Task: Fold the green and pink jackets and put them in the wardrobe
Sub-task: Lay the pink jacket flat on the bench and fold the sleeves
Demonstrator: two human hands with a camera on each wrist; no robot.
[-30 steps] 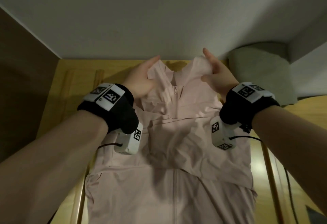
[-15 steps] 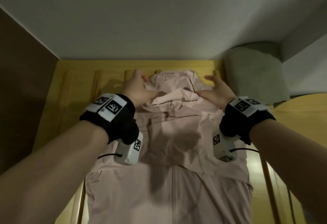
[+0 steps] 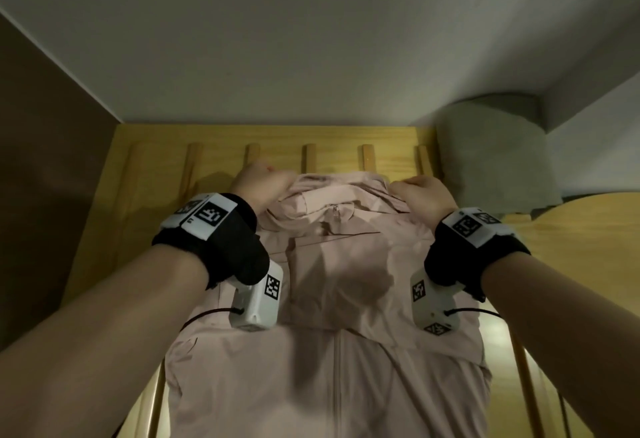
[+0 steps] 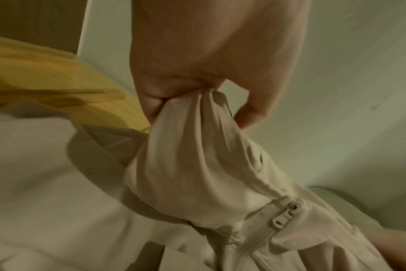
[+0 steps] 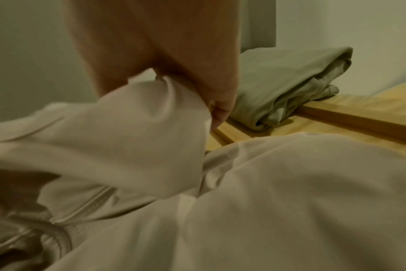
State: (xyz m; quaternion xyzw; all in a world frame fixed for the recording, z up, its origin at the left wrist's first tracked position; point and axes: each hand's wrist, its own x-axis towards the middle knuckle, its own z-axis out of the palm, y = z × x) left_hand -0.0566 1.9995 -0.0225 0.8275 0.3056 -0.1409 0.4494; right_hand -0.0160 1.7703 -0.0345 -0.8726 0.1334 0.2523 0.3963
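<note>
The pink jacket (image 3: 339, 285) lies front up on the slatted wooden surface (image 3: 214, 164), zipper down its middle. My left hand (image 3: 261, 183) grips a bunch of its hood or collar fabric (image 4: 192, 146) at the top left; the zipper pull (image 4: 283, 216) shows just below. At the top right my right hand (image 3: 420, 191) pinches the same fabric (image 5: 151, 119). The top part is folded down over the chest. The green jacket (image 3: 491, 157) sits folded at the far right, seen close in the right wrist view (image 5: 287, 82).
A pale wall (image 3: 311, 39) rises straight behind the wooden surface. A dark brown panel (image 3: 41, 160) stands on the left. Wooden slats (image 3: 367, 157) run along the far edge. Cables trail from both wrist cameras.
Both hands have carried the jacket's top edge away from me and down toward the far slats, and the hood or collar has gone from raised to folded flat over the chest.
</note>
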